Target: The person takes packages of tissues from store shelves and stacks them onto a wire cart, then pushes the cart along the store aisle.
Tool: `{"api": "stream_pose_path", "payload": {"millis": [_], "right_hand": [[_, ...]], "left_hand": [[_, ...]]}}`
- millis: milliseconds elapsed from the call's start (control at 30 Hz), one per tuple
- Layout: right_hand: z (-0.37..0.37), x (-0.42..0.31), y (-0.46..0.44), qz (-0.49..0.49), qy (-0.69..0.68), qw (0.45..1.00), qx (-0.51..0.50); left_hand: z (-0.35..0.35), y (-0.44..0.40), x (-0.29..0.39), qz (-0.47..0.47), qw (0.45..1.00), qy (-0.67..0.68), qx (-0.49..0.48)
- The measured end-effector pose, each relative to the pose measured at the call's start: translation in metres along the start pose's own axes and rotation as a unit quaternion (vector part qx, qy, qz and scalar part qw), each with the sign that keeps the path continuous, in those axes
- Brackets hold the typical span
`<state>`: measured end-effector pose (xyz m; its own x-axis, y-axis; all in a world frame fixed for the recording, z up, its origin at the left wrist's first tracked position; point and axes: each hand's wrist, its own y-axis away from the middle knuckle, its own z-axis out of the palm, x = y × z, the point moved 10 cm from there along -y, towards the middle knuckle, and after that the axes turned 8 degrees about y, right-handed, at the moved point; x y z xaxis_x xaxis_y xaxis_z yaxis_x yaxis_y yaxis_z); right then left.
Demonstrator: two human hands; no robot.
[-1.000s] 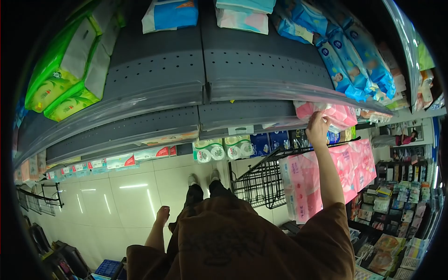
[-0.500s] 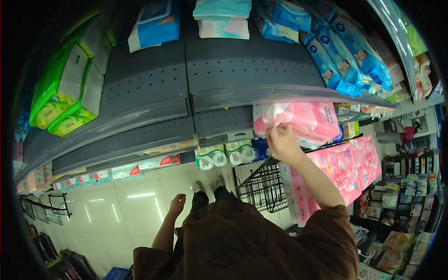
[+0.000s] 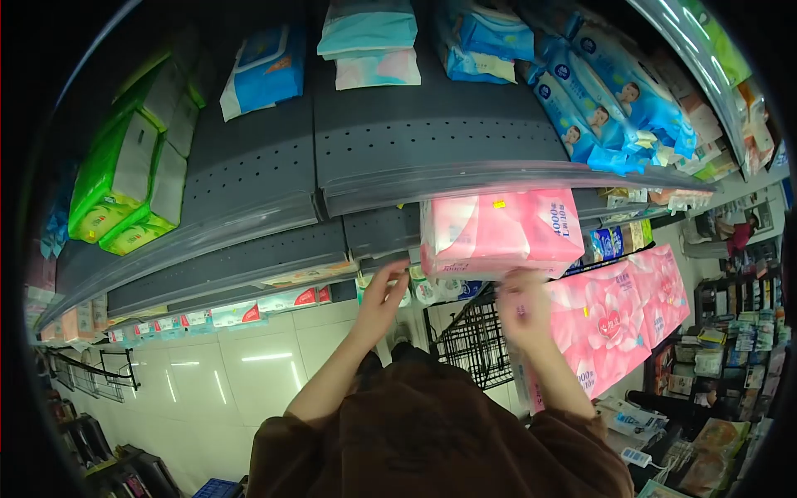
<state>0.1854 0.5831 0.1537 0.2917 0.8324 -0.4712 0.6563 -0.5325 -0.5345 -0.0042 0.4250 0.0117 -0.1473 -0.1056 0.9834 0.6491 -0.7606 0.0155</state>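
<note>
A pink tissue pack point(image 3: 498, 236) sits partly beneath the upper shelf's clear front strip, its near end jutting out over the lower shelf. My left hand point(image 3: 384, 297) is raised just left of the pack, fingers stretched out, holding nothing. Close under the pack's near right edge is my right hand point(image 3: 523, 309). Motion smears its fingers, so I cannot tell whether they touch the pack. Below and to the right, larger pink tissue packs point(image 3: 616, 319) lie over a black wire cart point(image 3: 471, 340).
The dark upper shelf point(image 3: 249, 158) carries green tissue packs point(image 3: 116, 187) at left, blue wet-wipe packs point(image 3: 594, 104) at right, and a teal pack point(image 3: 368, 31) at the back. Rolls and other packs line lower shelves. Another wire cart point(image 3: 87, 373) stands at far left.
My left hand has risen from beside my body toward the pack. The right hand has moved down from the pack's left part to its near edge. The pack has turned and shifted slightly left.
</note>
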Motion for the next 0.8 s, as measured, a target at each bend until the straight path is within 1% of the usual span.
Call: {"api": "stream_pose_path", "payload": {"millis": [33, 100, 133, 167, 200, 233, 333, 367, 433, 467, 533, 567, 633, 667, 700, 767, 800], "right_hand": [[-0.056, 0.037, 0.009, 0.166, 0.028, 0.967, 0.192], [-0.068, 0.122, 0.028, 0.276, -0.037, 0.935, 0.219], [-0.053, 0.163, 0.039, 0.335, -0.122, 0.920, 0.163], [-0.033, 0.197, 0.052, 0.387, -0.206, 0.892, 0.107], [-0.014, 0.214, 0.057, 0.432, -0.290, 0.853, 0.050], [-0.017, 0.158, 0.027, 0.366, -0.256, 0.893, 0.061], [-0.008, 0.113, 0.027, 0.333, -0.295, 0.892, 0.083], [-0.003, 0.097, 0.031, 0.338, -0.321, 0.881, 0.083], [0.007, 0.072, 0.040, 0.347, -0.376, 0.855, 0.082], [0.010, 0.067, 0.047, 0.350, -0.382, 0.851, 0.080], [0.015, 0.058, 0.060, 0.356, -0.396, 0.843, 0.082], [0.027, 0.067, 0.075, 0.392, -0.447, 0.798, 0.095], [0.033, 0.070, 0.087, 0.452, -0.474, 0.752, 0.074], [0.036, 0.071, 0.094, 0.479, -0.487, 0.728, 0.062], [0.037, 0.069, 0.094, 0.448, -0.485, 0.751, 0.031], [0.022, 0.042, 0.095, 0.400, -0.453, 0.796, -0.037], [0.016, 0.028, 0.101, 0.376, -0.432, 0.817, -0.069]], "left_hand": [[0.015, -0.020, 0.030, 0.030, 0.999, -0.007, 0.011], [0.028, -0.050, 0.029, -0.020, 0.998, 0.059, 0.010], [0.035, -0.063, 0.027, -0.050, 0.994, 0.096, 0.009], [0.044, -0.075, 0.022, -0.088, 0.986, 0.140, 0.008], [0.049, -0.082, 0.020, -0.113, 0.980, 0.164, 0.008], [0.054, -0.088, 0.018, -0.139, 0.973, 0.187, 0.009], [0.041, -0.089, 0.013, -0.190, 0.962, 0.193, 0.025], [0.029, -0.087, 0.014, -0.182, 0.959, 0.218, 0.020], [0.004, -0.072, 0.019, -0.200, 0.950, 0.235, 0.038], [-0.007, -0.060, 0.021, -0.211, 0.946, 0.242, 0.047], [-0.026, -0.030, 0.030, -0.190, 0.956, 0.220, 0.046], [-0.031, -0.011, 0.033, -0.179, 0.961, 0.208, 0.042], [-0.045, 0.031, 0.018, -0.202, 0.956, 0.207, 0.057], [-0.051, 0.053, 0.009, -0.197, 0.953, 0.217, 0.079], [-0.054, 0.076, 0.000, -0.192, 0.949, 0.228, 0.100], [-0.061, 0.123, -0.011, -0.171, 0.941, 0.266, 0.124], [-0.064, 0.145, -0.014, -0.147, 0.943, 0.273, 0.120]]}}
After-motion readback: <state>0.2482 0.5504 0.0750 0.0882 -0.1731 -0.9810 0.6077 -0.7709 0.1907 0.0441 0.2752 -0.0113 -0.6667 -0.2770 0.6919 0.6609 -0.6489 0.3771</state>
